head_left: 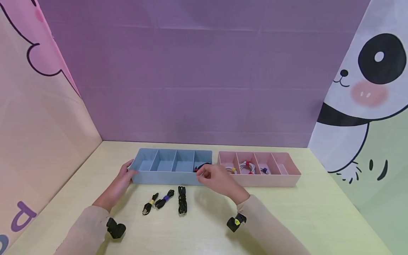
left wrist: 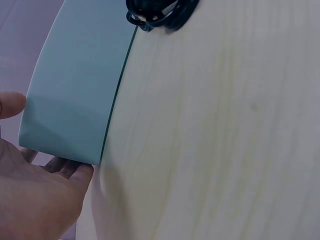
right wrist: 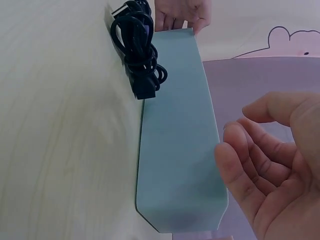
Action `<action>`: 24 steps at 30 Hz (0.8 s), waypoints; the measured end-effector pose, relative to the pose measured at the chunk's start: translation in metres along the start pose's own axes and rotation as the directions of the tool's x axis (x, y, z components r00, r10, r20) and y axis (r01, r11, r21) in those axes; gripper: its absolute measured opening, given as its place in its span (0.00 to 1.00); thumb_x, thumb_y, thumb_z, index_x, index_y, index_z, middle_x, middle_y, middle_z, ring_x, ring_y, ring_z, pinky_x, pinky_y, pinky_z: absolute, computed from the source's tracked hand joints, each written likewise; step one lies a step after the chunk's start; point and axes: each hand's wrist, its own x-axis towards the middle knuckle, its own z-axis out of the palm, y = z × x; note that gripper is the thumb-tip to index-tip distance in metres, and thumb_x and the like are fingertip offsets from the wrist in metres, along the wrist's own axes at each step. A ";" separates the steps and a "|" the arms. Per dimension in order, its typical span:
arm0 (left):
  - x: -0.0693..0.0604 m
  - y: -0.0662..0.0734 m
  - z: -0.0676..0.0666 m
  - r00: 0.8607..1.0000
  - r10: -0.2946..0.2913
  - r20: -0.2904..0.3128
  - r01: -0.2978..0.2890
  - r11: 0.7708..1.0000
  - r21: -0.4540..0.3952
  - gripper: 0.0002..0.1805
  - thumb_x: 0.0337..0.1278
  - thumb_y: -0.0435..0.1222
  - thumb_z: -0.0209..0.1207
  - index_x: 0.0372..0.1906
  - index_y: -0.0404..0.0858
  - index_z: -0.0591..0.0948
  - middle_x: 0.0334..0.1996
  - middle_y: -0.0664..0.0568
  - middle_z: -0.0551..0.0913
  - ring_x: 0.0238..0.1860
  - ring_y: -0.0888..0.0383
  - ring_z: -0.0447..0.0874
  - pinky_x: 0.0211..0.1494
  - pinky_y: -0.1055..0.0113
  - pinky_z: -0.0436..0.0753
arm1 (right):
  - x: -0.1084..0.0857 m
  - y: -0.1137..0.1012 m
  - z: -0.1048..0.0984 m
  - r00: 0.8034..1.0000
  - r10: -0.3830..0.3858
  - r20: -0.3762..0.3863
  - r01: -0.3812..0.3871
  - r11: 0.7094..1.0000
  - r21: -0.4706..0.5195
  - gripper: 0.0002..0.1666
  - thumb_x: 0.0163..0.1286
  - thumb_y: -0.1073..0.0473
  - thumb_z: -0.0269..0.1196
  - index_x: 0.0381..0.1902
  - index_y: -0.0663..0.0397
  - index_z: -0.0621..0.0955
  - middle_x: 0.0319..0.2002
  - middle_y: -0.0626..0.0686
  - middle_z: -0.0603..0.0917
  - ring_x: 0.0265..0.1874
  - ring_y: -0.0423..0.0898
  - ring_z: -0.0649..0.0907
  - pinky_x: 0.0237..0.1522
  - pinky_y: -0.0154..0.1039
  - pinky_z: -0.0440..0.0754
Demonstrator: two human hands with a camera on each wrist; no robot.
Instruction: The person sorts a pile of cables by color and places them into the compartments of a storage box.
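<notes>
Pale beige sleeves (head_left: 271,219), each with a small black wrist camera (head_left: 116,228), reach over the light wood-grain counter (head_left: 165,237). The left hand (head_left: 118,182) grips the left end of a long blue four-compartment tray (head_left: 165,178). Loosely curled and holding nothing, the right hand (head_left: 218,180) hovers at the tray's right front corner, beside a black cable (head_left: 204,165) in the rightmost compartment. Three bundled black cables (head_left: 182,201) lie before the tray. Just right, a pink tray (head_left: 267,181) holds coiled white cables (head_left: 251,167).

The left compartments (head_left: 164,159) of the blue tray (head_left: 165,178) admit a hand; the right hand (head_left: 220,180) crowds its right end.
</notes>
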 end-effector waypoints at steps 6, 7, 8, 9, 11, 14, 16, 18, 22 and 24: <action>-0.001 0.002 0.000 1.000 -0.005 -0.005 0.005 1.000 0.008 0.41 0.76 0.41 0.38 0.78 0.37 0.27 0.77 0.32 0.29 0.77 0.35 0.32 0.76 0.40 0.44 | -0.001 -0.002 0.007 0.999 -0.004 0.033 0.004 1.000 0.004 0.07 0.70 0.57 0.63 0.42 0.52 0.85 0.29 0.41 0.82 0.26 0.40 0.78 0.30 0.35 0.79; -0.001 0.002 0.000 1.000 -0.007 -0.005 0.007 1.000 0.009 0.41 0.76 0.41 0.38 0.78 0.37 0.27 0.77 0.32 0.28 0.77 0.35 0.32 0.76 0.40 0.44 | -0.001 -0.003 0.009 0.999 -0.003 0.039 0.003 1.000 0.000 0.07 0.70 0.57 0.64 0.42 0.52 0.85 0.28 0.41 0.81 0.26 0.39 0.78 0.30 0.34 0.78; 0.000 0.002 0.000 1.000 -0.010 -0.004 0.010 1.000 0.008 0.41 0.77 0.41 0.38 0.78 0.37 0.27 0.77 0.32 0.28 0.77 0.35 0.32 0.77 0.40 0.44 | -0.001 -0.004 0.010 0.999 -0.002 0.043 0.002 1.000 -0.007 0.06 0.70 0.57 0.64 0.41 0.51 0.85 0.28 0.41 0.81 0.25 0.39 0.78 0.30 0.34 0.78; 0.000 0.002 0.000 1.000 -0.012 -0.004 0.012 1.000 0.007 0.41 0.76 0.41 0.38 0.78 0.36 0.27 0.77 0.31 0.28 0.77 0.35 0.31 0.76 0.40 0.44 | -0.002 -0.005 0.011 0.999 0.001 0.047 0.000 1.000 -0.019 0.06 0.70 0.57 0.64 0.40 0.50 0.85 0.27 0.41 0.81 0.25 0.39 0.77 0.29 0.34 0.78; 0.001 0.002 0.000 1.000 -0.017 -0.002 0.017 1.000 0.005 0.41 0.76 0.41 0.38 0.78 0.36 0.27 0.77 0.31 0.27 0.77 0.35 0.31 0.76 0.40 0.43 | -0.002 -0.006 0.013 0.998 0.004 0.062 -0.001 0.999 -0.049 0.05 0.69 0.56 0.65 0.40 0.48 0.86 0.26 0.40 0.80 0.23 0.38 0.77 0.28 0.33 0.76; 0.002 0.001 0.000 1.000 -0.022 -0.001 0.022 1.000 0.003 0.41 0.76 0.41 0.37 0.78 0.37 0.27 0.77 0.32 0.27 0.77 0.35 0.31 0.76 0.40 0.43 | -0.001 -0.007 0.017 0.996 0.012 0.092 -0.003 0.995 -0.099 0.06 0.69 0.53 0.66 0.39 0.46 0.86 0.24 0.39 0.80 0.22 0.37 0.76 0.26 0.33 0.75; 0.003 0.000 0.000 1.000 -0.025 0.002 0.025 1.000 0.004 0.41 0.77 0.41 0.37 0.78 0.37 0.26 0.77 0.32 0.27 0.77 0.35 0.30 0.76 0.40 0.43 | 0.000 -0.006 0.020 0.993 0.019 0.116 -0.006 0.993 -0.116 0.06 0.69 0.52 0.67 0.39 0.45 0.86 0.24 0.39 0.80 0.22 0.36 0.77 0.26 0.32 0.75; 0.003 0.000 0.000 1.000 -0.026 0.001 0.026 1.000 0.006 0.41 0.76 0.41 0.37 0.78 0.37 0.27 0.77 0.32 0.27 0.77 0.35 0.30 0.76 0.40 0.43 | 0.001 -0.005 0.023 0.991 0.025 0.135 -0.009 0.993 -0.118 0.07 0.68 0.52 0.67 0.40 0.46 0.86 0.24 0.39 0.80 0.23 0.36 0.77 0.26 0.32 0.76; 0.003 -0.001 0.000 1.000 -0.028 0.002 0.028 1.000 0.012 0.41 0.77 0.41 0.37 0.78 0.37 0.26 0.77 0.31 0.27 0.77 0.35 0.30 0.76 0.40 0.43 | 0.002 -0.004 0.028 0.987 0.036 0.156 -0.019 0.994 -0.109 0.09 0.68 0.51 0.68 0.39 0.49 0.86 0.25 0.39 0.81 0.24 0.36 0.78 0.28 0.32 0.77; 0.004 -0.001 0.000 1.000 -0.026 0.002 0.026 1.000 0.009 0.41 0.76 0.41 0.37 0.78 0.37 0.26 0.77 0.31 0.27 0.77 0.35 0.30 0.77 0.40 0.43 | 0.002 -0.003 0.030 0.986 0.036 0.163 -0.018 0.993 -0.113 0.10 0.67 0.50 0.69 0.38 0.49 0.86 0.25 0.39 0.82 0.25 0.35 0.79 0.29 0.31 0.78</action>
